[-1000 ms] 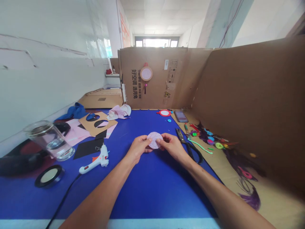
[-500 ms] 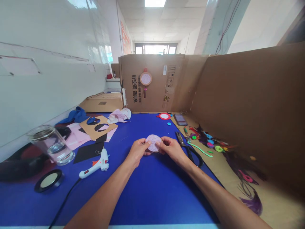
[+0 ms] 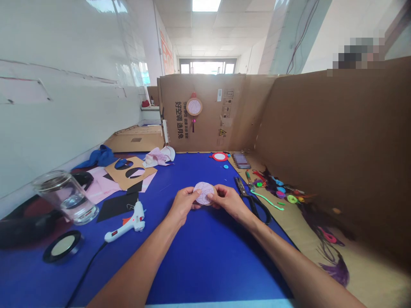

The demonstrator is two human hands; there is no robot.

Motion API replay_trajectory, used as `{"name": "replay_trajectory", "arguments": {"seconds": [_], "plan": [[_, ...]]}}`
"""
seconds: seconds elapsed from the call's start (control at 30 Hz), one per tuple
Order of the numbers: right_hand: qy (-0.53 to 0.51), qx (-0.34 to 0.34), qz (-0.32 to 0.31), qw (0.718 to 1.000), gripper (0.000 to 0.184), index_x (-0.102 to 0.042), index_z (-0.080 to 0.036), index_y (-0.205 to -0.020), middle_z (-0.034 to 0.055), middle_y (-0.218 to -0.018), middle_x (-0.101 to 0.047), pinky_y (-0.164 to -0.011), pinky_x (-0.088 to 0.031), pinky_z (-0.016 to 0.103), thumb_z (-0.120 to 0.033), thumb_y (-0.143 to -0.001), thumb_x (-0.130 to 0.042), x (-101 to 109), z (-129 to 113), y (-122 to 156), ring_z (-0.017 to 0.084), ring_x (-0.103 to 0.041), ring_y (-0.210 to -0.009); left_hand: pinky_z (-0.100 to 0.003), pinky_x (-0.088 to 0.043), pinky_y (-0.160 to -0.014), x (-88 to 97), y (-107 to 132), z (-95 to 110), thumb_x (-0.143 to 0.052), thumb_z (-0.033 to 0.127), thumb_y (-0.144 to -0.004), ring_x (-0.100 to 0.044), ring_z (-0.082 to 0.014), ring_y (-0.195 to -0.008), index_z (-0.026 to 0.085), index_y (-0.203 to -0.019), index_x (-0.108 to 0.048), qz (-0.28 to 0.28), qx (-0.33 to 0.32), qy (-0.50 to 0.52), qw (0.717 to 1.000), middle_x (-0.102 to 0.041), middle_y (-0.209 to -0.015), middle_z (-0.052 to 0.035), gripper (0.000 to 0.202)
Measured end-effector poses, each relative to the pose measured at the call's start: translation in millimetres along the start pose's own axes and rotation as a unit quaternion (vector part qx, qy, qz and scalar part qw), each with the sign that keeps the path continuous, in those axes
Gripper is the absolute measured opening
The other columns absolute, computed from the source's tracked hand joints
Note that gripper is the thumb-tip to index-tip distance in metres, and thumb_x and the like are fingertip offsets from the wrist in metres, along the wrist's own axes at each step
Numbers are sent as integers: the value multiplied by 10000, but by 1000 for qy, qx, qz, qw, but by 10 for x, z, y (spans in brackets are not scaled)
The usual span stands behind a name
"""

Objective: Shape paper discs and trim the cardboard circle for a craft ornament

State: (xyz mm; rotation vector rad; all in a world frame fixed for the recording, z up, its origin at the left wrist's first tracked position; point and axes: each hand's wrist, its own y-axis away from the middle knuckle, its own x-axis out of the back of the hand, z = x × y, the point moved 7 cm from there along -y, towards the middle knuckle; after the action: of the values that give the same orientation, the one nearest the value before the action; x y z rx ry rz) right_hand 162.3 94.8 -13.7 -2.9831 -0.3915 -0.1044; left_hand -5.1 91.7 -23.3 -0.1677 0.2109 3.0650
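A round disc covered in pale purple patterned fabric [image 3: 204, 193] is held above the blue table [image 3: 192, 265]. My left hand [image 3: 185, 203] pinches its left edge, thumb on top and fingers underneath. At the right edge, my right hand [image 3: 227, 200] grips it the same way, its thumb pressing on the face. The underside of the disc and the fingertips below it are hidden. Black-handled scissors [image 3: 255, 203] lie beside my right hand. To the left of my left hand rests a white hot glue gun [image 3: 126, 224] with its cord running toward the front edge.
A glass jar [image 3: 67, 196] and a round black-rimmed tin [image 3: 62, 247] stand at left. Cardboard with cut-out circles [image 3: 131, 171] lies behind. A red-rimmed disc [image 3: 220, 157] sits at the back. Tassels [image 3: 337, 267] and coloured trims line the right, beside a tall cardboard wall [image 3: 334, 141].
The disc has tilted slightly and its face has turned a little between my hands. The whole view has shifted slightly. A blurred-out shape now shows above the right cardboard wall.
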Motion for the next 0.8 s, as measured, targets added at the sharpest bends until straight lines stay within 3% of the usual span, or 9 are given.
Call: {"name": "replay_trajectory", "arguments": {"seconds": [0.27,0.43,0.63,0.73,0.8], "plan": [[-15,-7,-5,1000,488,-651,-179,-916,-15,-729,-668,-566,-470,257,-602,-749,-828,22,56,-10,114,-561,-561,-212,-523,-548,-4,-7,-23,-796,405,-816,-680,-137,-609,127,-921,-790,-7,26,37,999,-773,-799,-115,297],[-34,-18,17,999,498,-642,-183,-863,-15,-693,-666,-543,-453,246,-608,-709,-851,57,38,-4,109,-557,-539,-247,-574,-624,101,-27,9,-812,355,-804,-710,-158,-690,120,-935,-782,37,17,94,995,-792,-909,-141,271],[-52,-25,99,993,524,-644,-194,-840,-3,-695,-651,-542,-468,254,-665,-694,-820,211,22,-4,130,-588,-565,-259,-580,-659,221,-40,49,-817,341,-799,-729,-176,-738,112,-932,-773,80,3,120,990,-797,-932,-153,268],[-66,-10,152,986,528,-643,-198,-883,-4,-737,-648,-563,-488,258,-655,-695,-827,313,-14,16,130,-598,-588,-261,-577,-654,218,-40,47,-820,349,-794,-721,-173,-711,114,-913,-771,81,1,117,990,-794,-887,-144,268],[-72,-1,153,986,527,-649,-199,-923,-6,-754,-650,-573,-496,260,-638,-700,-837,323,-43,24,129,-599,-594,-256,-572,-645,193,-36,45,-822,359,-792,-718,-171,-701,115,-891,-768,72,0,112,991,-790,-861,-139,269]]}}
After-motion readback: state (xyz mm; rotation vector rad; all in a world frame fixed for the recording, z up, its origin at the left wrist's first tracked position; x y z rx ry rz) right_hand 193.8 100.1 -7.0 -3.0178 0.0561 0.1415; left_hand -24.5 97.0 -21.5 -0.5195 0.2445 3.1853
